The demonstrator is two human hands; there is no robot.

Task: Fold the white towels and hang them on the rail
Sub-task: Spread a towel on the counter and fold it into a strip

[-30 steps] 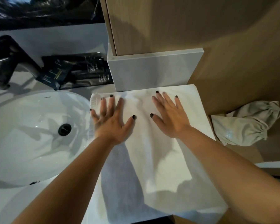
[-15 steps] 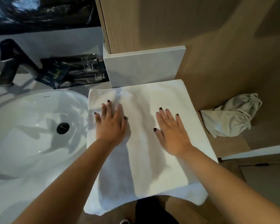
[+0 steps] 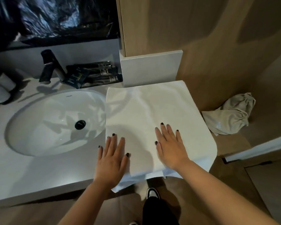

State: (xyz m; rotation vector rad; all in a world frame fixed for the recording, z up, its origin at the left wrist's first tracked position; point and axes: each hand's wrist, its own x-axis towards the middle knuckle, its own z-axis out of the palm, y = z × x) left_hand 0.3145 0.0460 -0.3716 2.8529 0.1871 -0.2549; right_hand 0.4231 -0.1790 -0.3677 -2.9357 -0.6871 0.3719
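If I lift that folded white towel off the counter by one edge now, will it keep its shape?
Probably not. The folded white terry towel looks soft and floppy: its near edge already droops over the front of the white counter. Both the left hand and right hand lie flat on it, so the layers may slide apart. Supporting it from beneath seems safer.

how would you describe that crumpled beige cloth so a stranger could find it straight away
Start at the oval white sink in the white counter, then cross the flat white towel to its right. Past the towel's right edge, lower down against the wooden wall, lies the crumpled beige cloth. Unlike the smooth white towel, it is greyish-beige, bunched and wrinkled.
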